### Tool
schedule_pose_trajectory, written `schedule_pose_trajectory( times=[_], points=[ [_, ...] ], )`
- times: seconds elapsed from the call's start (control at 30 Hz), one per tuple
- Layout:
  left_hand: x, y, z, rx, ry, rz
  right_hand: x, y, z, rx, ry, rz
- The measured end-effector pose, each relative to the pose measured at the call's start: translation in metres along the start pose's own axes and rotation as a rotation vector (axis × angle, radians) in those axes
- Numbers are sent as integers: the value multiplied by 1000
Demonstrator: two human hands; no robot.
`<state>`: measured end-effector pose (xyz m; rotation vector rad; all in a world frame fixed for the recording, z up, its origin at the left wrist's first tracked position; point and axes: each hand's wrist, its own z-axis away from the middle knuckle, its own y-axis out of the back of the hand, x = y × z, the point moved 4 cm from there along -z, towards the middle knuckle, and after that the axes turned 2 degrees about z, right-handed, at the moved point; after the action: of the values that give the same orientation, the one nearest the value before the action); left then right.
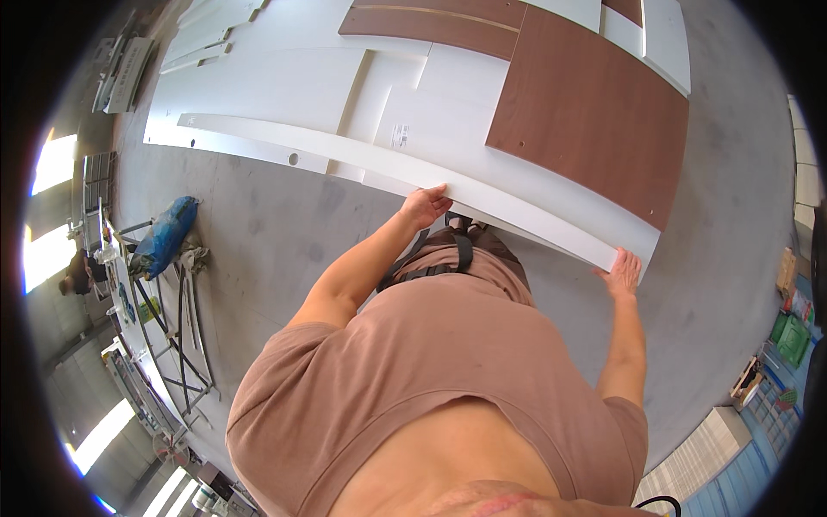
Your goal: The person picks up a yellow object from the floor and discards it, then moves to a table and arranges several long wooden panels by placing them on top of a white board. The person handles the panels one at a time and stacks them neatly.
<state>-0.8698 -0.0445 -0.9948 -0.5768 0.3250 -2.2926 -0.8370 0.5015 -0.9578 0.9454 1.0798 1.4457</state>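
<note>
A long, narrow white board [370,159] lies along the near edge of the stacked panels, slanting from far left to near right. My left hand [427,207] grips its near edge around the middle, thumb on top and the other fingers partly hidden below. At the right end of the same board, my right hand [622,270] is closed over the corner with its fingers on the top. Just beyond lie a large brown panel [594,121] and a white panel with a small label [448,103].
More brown strips [431,30] and white panels [267,86] are spread farther back. To the left stands a metal-framed rack [177,336] with a blue bag [168,237] on it. A green container [788,338] and pale stacked boards [702,452] are on the right. Grey floor [284,198] surrounds me.
</note>
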Motion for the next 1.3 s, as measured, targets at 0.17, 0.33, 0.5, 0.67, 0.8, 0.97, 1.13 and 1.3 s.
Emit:
schedule_pose_trajectory(
  times=[0.17, 0.33, 0.5, 0.67, 0.8, 0.97, 1.13, 1.3],
  points=[
    [-2, 29, -14, -28, 57, -21, -22, -28, -16, 56, 18, 39],
    [-5, 49, -25, -38, 44, -44, -27, -53, -17, 12, -32, 12],
    [-35, 10, 2, -18, 13, -21, 15, -45, -18, 72, 84, -37],
    [-40, 24, 16, 234, 161, -479, 13, -40, -17, 24, 134, -111],
    [6, 80, 0, 613, -100, -613, -22, -40, -5, 86, 41, -141],
    [62, 102, -15, 906, -191, -405, -25, -41, 1, 47, -297, -358],
    [93, 91, -22, 902, -101, -287, -36, -40, -13, 99, -121, -391],
    [95, 103, -4, 720, -214, -147, -49, -50, -27, 98, 38, -483]
  ],
)
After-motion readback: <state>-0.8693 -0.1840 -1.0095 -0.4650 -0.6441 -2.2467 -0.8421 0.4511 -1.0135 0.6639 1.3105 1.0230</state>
